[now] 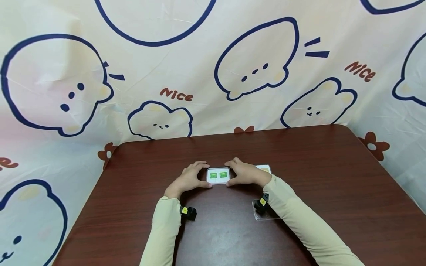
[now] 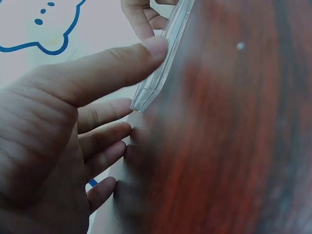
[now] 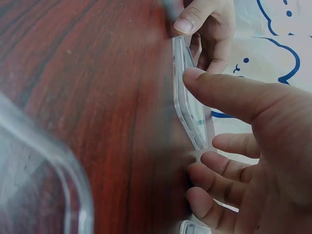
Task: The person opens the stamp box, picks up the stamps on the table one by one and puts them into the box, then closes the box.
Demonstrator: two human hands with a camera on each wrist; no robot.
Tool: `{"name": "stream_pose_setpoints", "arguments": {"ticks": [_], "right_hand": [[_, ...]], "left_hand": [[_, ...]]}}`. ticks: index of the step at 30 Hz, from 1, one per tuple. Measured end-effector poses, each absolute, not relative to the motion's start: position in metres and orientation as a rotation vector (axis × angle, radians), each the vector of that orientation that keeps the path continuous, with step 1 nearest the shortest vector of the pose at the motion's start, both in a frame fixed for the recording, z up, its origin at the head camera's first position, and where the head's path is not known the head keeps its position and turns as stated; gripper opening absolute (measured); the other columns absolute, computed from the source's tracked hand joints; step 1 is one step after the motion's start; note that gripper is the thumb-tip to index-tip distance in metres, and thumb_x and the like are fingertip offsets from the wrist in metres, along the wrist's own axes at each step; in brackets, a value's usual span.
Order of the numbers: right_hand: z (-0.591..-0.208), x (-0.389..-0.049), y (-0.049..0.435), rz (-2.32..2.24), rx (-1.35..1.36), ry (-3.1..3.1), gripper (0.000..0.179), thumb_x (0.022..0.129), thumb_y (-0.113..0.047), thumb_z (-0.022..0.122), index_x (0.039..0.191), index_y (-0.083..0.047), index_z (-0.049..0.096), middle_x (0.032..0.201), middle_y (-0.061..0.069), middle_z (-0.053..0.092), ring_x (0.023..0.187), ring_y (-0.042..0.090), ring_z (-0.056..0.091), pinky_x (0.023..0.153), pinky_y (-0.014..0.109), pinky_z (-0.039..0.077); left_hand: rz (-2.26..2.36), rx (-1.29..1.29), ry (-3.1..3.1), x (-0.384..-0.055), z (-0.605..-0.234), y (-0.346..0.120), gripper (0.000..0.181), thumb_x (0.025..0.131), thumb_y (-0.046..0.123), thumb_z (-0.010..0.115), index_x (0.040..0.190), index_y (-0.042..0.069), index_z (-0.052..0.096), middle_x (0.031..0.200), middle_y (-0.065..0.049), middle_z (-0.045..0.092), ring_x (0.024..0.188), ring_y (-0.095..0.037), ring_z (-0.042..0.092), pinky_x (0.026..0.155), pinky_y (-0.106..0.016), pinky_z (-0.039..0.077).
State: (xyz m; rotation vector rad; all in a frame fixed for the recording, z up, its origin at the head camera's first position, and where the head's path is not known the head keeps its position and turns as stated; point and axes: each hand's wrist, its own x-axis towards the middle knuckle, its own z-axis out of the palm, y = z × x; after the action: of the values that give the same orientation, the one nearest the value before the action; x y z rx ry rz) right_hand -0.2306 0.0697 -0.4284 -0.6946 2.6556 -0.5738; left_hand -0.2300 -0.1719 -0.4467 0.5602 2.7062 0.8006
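Note:
A small clear plastic case (image 1: 218, 181) lies on the table with a white face bearing two green pictures. My left hand (image 1: 190, 178) holds its left end, thumb on the near edge and index finger at the far corner. The right hand (image 1: 245, 173) holds the opposite end in the same way. In the left wrist view the thumb presses the rim of the case (image 2: 155, 87) while the other fingers rest near the tabletop. From the right wrist the case (image 3: 181, 95) appears edge-on between both thumbs and fingers.
Partly behind the right wrist lies another white-faced item (image 1: 266, 168). A clear plastic tray or lid (image 1: 263, 217) sits under the right forearm, its rounded corner (image 3: 73, 180) large in the right wrist view. The brown wooden table (image 1: 133, 207) meets a printed cloth (image 1: 206, 114) behind.

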Motion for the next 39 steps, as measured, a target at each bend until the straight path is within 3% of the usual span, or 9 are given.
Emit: {"name": "stream_pose_setpoints", "arguments": {"ticks": [6,14,21,29,39], "right_hand": [[-0.426,-0.226,0.084,-0.719,-0.7,2.66,0.067,0.086,-0.039,0.072,0.141,-0.011,0.045,0.123,0.008,0.049,0.098,0.016,0.054,0.085,0.034,0.048],[-0.419,-0.212,0.119,-0.852,-0.723,2.705,0.057,0.089,-0.038,0.068,0.136,-0.011,0.05,0.125,0.007,0.051,0.099,0.018,0.059,0.083,0.035,0.05],[-0.414,-0.194,0.149,-0.894,-0.716,2.695,0.063,0.085,-0.038,0.073,0.138,-0.012,0.05,0.129,0.006,0.049,0.114,0.022,0.054,0.093,0.041,0.047],[-0.406,-0.16,0.176,-0.816,-0.742,2.605,0.086,0.076,-0.043,0.079,0.142,-0.005,0.04,0.137,0.015,0.04,0.125,0.03,0.045,0.098,0.047,0.044],[-0.414,-0.135,0.194,-0.634,-0.856,2.677,0.084,0.068,-0.054,0.081,0.13,-0.005,0.052,0.124,0.007,0.049,0.111,0.023,0.052,0.092,0.043,0.045]], "left_hand": [[0.902,0.522,2.689,-0.227,-0.441,-0.169,0.072,0.076,0.036,0.08,0.139,0.015,0.05,0.148,-0.009,0.043,0.138,-0.031,0.036,0.111,-0.058,0.025],[0.984,0.493,2.729,-0.224,-0.435,-0.157,0.065,0.08,0.038,0.078,0.137,0.018,0.053,0.143,-0.006,0.049,0.132,-0.029,0.044,0.107,-0.055,0.034],[0.962,0.572,2.789,-0.226,-0.423,-0.127,0.069,0.078,0.046,0.077,0.137,0.019,0.053,0.144,-0.004,0.049,0.135,-0.028,0.042,0.115,-0.058,0.022],[0.896,0.671,2.829,-0.226,-0.422,-0.094,0.076,0.074,0.056,0.076,0.138,0.022,0.053,0.143,-0.003,0.051,0.133,-0.027,0.045,0.112,-0.054,0.031],[0.747,0.752,2.896,-0.226,-0.433,-0.063,0.078,0.07,0.064,0.075,0.134,0.023,0.056,0.137,-0.001,0.055,0.129,-0.023,0.049,0.107,-0.047,0.037]]}}
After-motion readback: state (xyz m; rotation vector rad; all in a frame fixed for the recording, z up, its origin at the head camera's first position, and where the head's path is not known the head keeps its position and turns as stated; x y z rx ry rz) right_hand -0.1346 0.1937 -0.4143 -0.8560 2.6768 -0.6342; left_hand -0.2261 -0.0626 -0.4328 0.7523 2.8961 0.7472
